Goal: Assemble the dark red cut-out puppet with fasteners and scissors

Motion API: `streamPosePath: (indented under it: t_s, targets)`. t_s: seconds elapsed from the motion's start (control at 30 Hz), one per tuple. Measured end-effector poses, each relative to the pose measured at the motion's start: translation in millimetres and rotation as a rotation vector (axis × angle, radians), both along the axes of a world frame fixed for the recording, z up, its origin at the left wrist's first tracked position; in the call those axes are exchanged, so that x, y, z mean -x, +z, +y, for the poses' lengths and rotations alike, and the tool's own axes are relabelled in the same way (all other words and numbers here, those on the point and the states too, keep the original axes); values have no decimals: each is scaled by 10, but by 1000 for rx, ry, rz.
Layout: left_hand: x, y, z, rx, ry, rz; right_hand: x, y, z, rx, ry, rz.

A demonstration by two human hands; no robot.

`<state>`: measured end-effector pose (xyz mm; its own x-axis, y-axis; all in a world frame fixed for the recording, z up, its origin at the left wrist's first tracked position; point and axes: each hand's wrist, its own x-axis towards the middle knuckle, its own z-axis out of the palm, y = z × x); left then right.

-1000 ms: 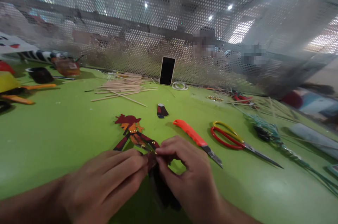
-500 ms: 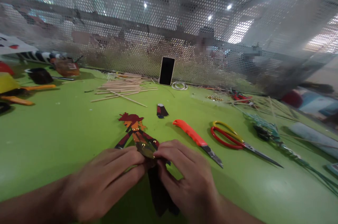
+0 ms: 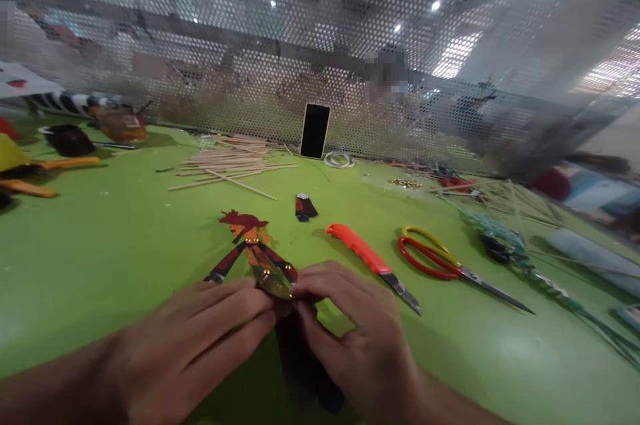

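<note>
Both hands are closed on a jointed shadow puppet (image 3: 253, 248) of flat cut-out pieces, with a dark red headpiece, orange face and dark arms. My left hand (image 3: 210, 338) grips it from the left at the waist. With thumb and index finger, my right hand (image 3: 360, 331) pinches the right edge of the olive waist piece. Small gold fasteners show at the neck, arm and waist. Dark lower pieces hang below, partly hidden by my fingers. A small loose dark cut-out piece (image 3: 305, 207) lies beyond the puppet.
Right of my hands lie an orange-handled knife (image 3: 357, 248) and red-and-yellow scissors (image 3: 435, 258). Behind are wooden sticks (image 3: 235, 165), a propped phone (image 3: 315, 131), a white coil (image 3: 340, 159) and gold fasteners (image 3: 406, 183). Orange-handled pliers (image 3: 65, 163) lie left. A perforated screen (image 3: 215, 65) borders the green table.
The puppet's head and left arm have shifted slightly left. Both hands keep their grip at its waist. The whole view has moved a little.
</note>
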<state>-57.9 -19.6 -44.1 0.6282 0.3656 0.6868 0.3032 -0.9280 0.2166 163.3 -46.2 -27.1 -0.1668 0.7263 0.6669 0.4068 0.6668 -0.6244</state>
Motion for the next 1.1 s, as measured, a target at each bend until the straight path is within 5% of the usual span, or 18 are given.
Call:
streamPosePath:
  t_s: [0.4,0.6,0.77,0.87,0.97,1.1]
  targets:
    - [78,213,123,-95,-109,217,12,-53,-20,-86,14,-85]
    - [7,235,129,-24,-89,144,27,-38,7,-74,74,-52]
    - [-49,185,193,-140,-88,138,-14,13,53,165,108,88]
    - [-79,154,231,-199,19,66,-65,-2,92,325,151,143]
    - [-119,121,237,-152,140,-67,-109,-15,132,436,238,149]
    - [-145,49,248,43,27,-85,-125,-15,168,458,280,172]
